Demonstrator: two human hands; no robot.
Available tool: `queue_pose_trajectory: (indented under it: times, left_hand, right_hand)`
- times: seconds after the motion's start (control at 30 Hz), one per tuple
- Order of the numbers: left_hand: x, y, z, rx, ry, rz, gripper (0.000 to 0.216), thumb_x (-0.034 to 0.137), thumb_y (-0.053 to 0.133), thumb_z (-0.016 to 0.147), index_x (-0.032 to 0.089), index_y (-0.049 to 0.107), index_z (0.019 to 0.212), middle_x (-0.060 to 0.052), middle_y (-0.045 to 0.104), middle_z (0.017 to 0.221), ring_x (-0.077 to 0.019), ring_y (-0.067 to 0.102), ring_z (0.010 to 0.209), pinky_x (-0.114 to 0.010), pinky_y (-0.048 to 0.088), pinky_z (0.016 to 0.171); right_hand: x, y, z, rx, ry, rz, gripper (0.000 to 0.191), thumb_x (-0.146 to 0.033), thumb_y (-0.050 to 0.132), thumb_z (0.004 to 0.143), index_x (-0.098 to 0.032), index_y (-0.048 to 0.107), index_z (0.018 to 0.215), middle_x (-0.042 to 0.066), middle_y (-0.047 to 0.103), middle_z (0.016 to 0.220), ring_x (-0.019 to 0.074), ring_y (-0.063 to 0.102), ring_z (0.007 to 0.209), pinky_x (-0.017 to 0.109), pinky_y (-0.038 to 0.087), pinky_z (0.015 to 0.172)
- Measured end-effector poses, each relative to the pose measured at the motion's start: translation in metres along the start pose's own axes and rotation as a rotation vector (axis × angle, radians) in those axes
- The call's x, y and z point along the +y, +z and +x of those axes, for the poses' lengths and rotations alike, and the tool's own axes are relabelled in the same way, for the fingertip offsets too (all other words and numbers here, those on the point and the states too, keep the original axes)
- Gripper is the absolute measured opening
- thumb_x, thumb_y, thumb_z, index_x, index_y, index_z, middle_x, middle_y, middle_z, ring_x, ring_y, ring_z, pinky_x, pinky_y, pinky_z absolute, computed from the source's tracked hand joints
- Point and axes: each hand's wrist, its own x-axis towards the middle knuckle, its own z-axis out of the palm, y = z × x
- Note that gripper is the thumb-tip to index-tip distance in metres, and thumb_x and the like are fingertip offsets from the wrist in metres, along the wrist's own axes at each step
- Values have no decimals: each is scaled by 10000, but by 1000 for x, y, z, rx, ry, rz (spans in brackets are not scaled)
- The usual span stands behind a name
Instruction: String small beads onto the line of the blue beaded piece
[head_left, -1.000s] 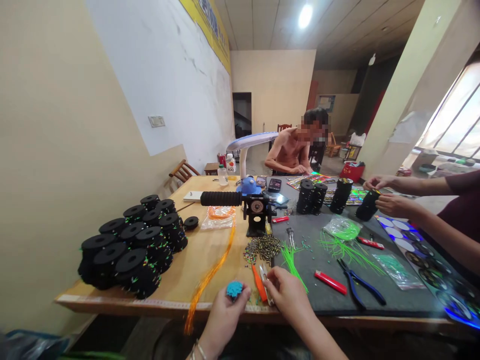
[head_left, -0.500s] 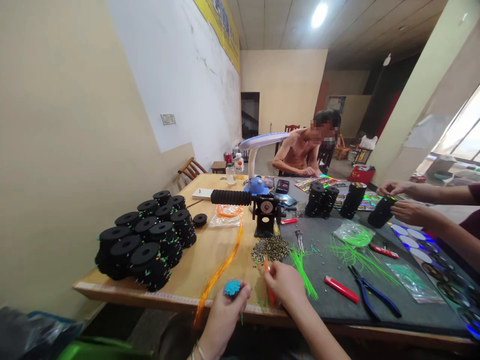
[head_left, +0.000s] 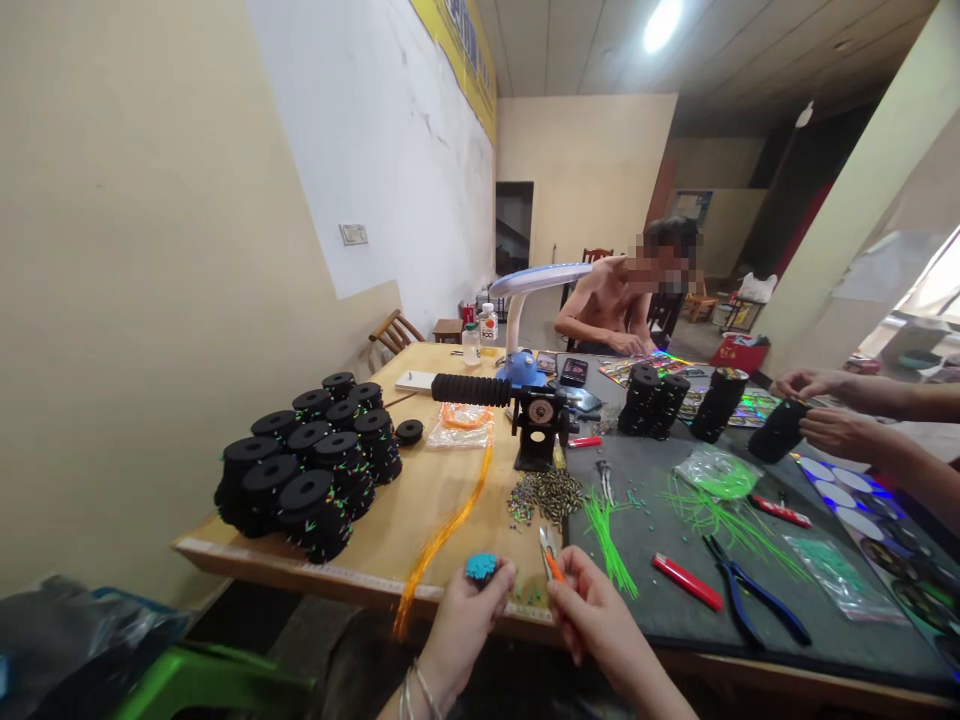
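My left hand is closed around a small black spool with a blue fuzzy top, held at the table's near edge. My right hand grips small orange-handled snips, blades pointing up, just right of the spool. A pile of small beads and a bundle of green strands lie just beyond my hands. An orange strand bundle trails off the table edge to the left.
Stacks of black spools fill the table's left side. A black hand-crank winder and a desk lamp stand mid-table. A red lighter and blue pliers lie right. Two other people work across and at the right.
My right hand picked the orange-handled snips off the table and raised them beside the spool. My view shifted left, so the table contents sit further right.
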Motion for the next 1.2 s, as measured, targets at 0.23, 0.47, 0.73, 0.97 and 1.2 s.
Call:
queue_pose_trajectory:
  times: [0.23,0.47,0.73,0.97,1.2]
  left_hand:
    - [-3,4,-1,-11,14,27,518,599,797,542,152,561,652,100,368,497,-60,286,465,-200,190,433]
    - [-12,5,-2,-18,21,56,521,603,796,548,136,606,680,88,402,502,-64,310,473,-197,225,439]
    - [-16,5,2,-35,12,34,513,585,812,533,140,606,684,82,439,517,-66,340,476,-196,263,455]
    - [-8,10,-1,-9,236,282,393,525,759,644,149,666,712,-16,631,641,-175,567,649,-267,452,632]
    - [-13,15,-6,-63,26,159,504,633,755,568,167,581,649,65,456,510,-101,396,489,-222,324,480]
  right_hand:
    - [16,8,-17,1,-110,-207,504,-703,404,842,-212,417,954,-84,519,516,41,319,346,139,193,329]
    - [22,11,-13,38,-100,-257,560,-684,420,842,-200,440,1123,-85,524,533,50,348,309,145,240,306]
    - [16,1,-15,2,-124,-301,503,-617,433,866,-191,490,1128,-70,540,531,64,342,326,168,251,343]
    - [0,-3,-26,-9,-202,-671,258,-344,422,909,-227,601,1053,-46,567,526,138,543,508,223,356,547]
    - [10,-3,-18,64,-218,-558,345,-401,384,931,-181,540,1146,-38,580,546,146,531,523,224,366,563]
